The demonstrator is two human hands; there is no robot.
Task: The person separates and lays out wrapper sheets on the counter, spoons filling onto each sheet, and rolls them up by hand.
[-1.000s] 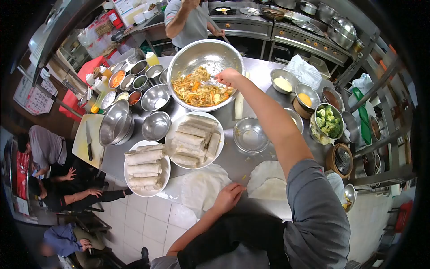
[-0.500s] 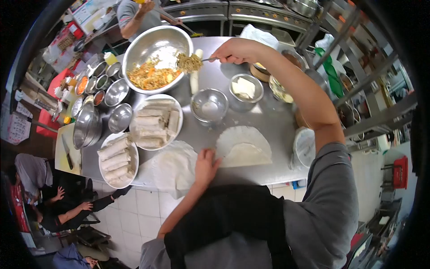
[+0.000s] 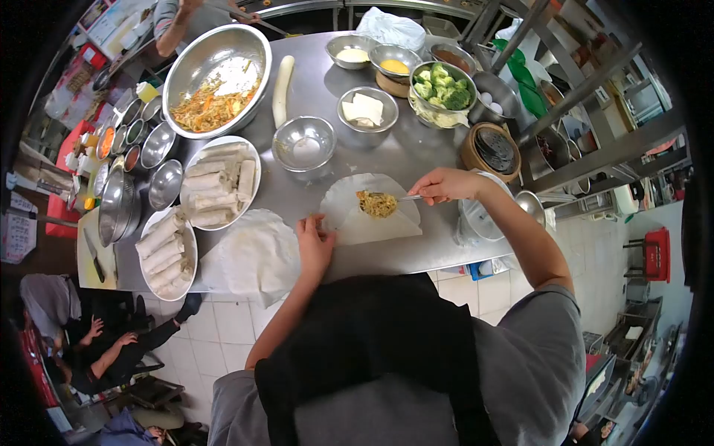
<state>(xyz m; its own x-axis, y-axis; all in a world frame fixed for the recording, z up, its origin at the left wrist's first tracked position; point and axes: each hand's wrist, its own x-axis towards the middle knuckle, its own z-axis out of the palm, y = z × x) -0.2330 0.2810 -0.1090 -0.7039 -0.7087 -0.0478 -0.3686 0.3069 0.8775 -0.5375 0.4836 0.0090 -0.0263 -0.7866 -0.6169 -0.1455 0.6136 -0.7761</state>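
Observation:
My right hand grips the thin metal handle of a spoon, its bowl hidden under a heap of shredded filling. That heap is at the middle of a round, thin wrapper whose near edge is folded up. At the wrapper's left edge my left hand rests on the metal table, fingers slightly bent, thumb apart, holding nothing. Left of it lies a stack of pale wrappers, draping over the table's edge. A big steel bowl of the same filling stands tilted at the back left.
Two white plates hold rolled wrappers and more rolls. Behind the work are an almost bare steel bowl, a bowl of white blocks, broccoli and a long pale cylinder. A knife lies at left. Other people are nearby.
My right hand has brought the spoonful of filling from beside the big bowl down and right onto the wrapper. My left hand stays by the wrapper's left edge. The camera view has shifted.

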